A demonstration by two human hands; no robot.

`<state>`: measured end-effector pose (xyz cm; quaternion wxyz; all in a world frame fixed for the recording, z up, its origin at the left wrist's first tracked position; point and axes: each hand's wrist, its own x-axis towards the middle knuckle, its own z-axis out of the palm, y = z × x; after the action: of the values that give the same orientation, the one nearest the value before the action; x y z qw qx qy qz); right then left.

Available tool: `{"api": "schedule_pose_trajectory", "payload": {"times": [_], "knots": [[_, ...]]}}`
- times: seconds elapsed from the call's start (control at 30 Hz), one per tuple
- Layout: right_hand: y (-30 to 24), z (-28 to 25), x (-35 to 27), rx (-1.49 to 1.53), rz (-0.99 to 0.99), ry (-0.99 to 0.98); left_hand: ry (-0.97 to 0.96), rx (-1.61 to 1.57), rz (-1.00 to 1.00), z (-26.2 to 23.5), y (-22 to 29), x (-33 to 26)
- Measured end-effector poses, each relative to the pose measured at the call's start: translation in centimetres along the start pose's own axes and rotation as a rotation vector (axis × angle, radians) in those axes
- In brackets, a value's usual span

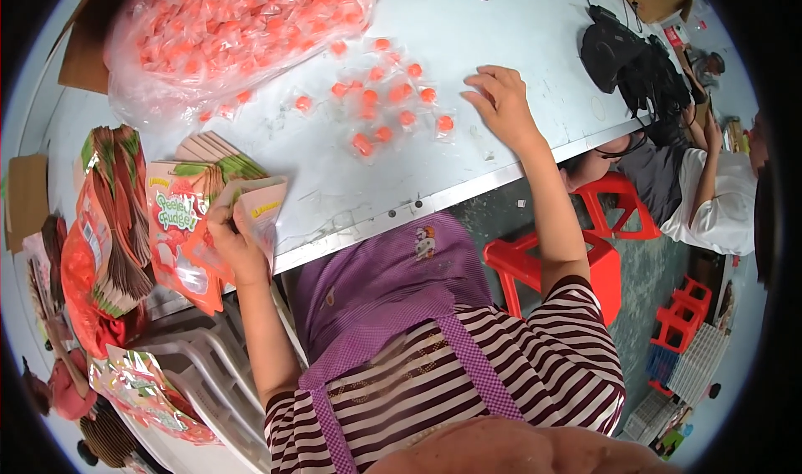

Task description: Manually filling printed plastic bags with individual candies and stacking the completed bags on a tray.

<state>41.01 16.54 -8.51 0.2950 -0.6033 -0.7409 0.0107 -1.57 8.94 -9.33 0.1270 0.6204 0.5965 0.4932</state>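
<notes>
With the left grip (pixel 232 240) clasped on a printed pouch (pixel 266 198) at the tabletop's (pixel 334 198) near edge, we should pinch lightly to avoid creasing. The right grip (pixel 505 111) is released, fingers half-curled; we should lift wrapped candies (pixel 407 118) singly. These lie scattered to its left: round, red-orange, in clear film. The pouch's visible panel is pale.

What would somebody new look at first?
Probably the big clear plastic bag full of red-orange wrapped candies, at upper left. Next, the loose wrapped candies scattered left of the right hand. Then the colourful printed pouches at left, one in the left hand.
</notes>
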Motion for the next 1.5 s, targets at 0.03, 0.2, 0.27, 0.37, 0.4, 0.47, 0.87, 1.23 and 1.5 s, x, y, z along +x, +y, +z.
{"api": "schedule_pose_trajectory", "payload": {"times": [0.03, 0.2, 0.27, 0.37, 0.4, 0.47, 0.87, 1.23, 1.5], "knots": [[-0.2, 0.1, -0.3, 0.036, 0.006, -0.059, 0.004, 0.004, -0.003, 0.0, 0.1, 0.0], [-2.0, -0.9, -0.4, -0.322, 0.026, 0.069, -0.008, -0.005, -0.006, -0.1, -1.7, -0.2], [-4.1, -0.7, 0.2, 0.102, -0.102, -0.051, -0.007, -0.018, -0.007, 0.0, -2.3, -0.4], [-6.2, 0.3, 0.5, 0.076, -0.203, -0.142, 0.003, -0.09, -0.003, 0.3, -1.9, -0.3], [-6.3, 0.6, 0.5, 0.056, -0.222, -0.193, 0.015, -0.146, 0.0, 0.4, -1.6, -0.3], [-5.5, 1.1, 0.1, 0.077, -0.212, -0.165, 0.011, -0.12, 0.001, 0.3, -1.4, -0.2], [-9.3, 1.5, 1.0, 0.04, -0.238, -0.05, 0.023, -0.087, 0.032, 0.5, -0.8, 0.1], [-11.5, 2.5, -0.6, 0.117, -0.301, -0.13, 0.019, -0.021, 0.045, 0.3, -0.8, 0.1], [-10.5, 2.7, -1.5, 0.184, -0.238, -0.169, 0.014, 0.045, 0.1, 0.1, 0.0, 0.4]]}}
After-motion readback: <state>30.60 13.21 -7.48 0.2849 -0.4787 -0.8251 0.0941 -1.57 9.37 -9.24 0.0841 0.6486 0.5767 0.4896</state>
